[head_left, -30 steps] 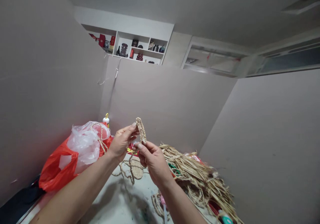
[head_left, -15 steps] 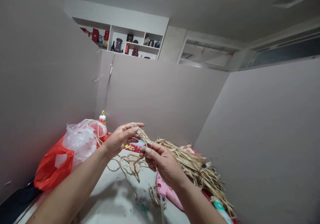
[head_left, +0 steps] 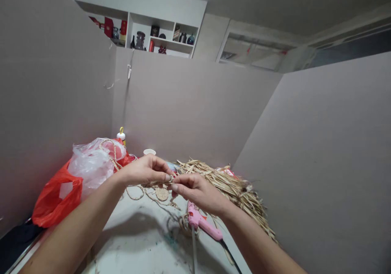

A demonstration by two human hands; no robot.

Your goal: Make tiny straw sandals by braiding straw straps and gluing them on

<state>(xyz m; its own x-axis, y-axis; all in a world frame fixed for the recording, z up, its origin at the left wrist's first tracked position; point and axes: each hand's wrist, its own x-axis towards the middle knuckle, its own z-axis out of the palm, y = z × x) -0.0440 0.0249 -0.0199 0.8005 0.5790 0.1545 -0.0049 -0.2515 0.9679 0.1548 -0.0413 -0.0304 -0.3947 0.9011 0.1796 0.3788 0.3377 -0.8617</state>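
Observation:
My left hand (head_left: 149, 170) is closed in a pinch on a braided straw strip (head_left: 157, 183), mostly hidden behind its fingers. Close against its fingertips, my right hand (head_left: 194, 188) pinches the same braid's end. Beneath the hands, a round woven straw piece (head_left: 161, 193) and loose braided cord (head_left: 136, 192) lie on the white table (head_left: 134, 233). A pink glue gun (head_left: 203, 224) rests just below my right hand, with a coil of braid beside it.
Dried straw (head_left: 226, 184) is heaped at the right back. Red and clear plastic bags (head_left: 91, 168) sit at the left, near a white-capped bottle (head_left: 121, 136). A white cup (head_left: 149, 152) stands behind my left hand. Grey panels surround the table.
Both hands have come together and lowered the braid, which was stretched up between them. My left fingers, spread before, are now pinched. The camera view has shifted, and the white cup now shows.

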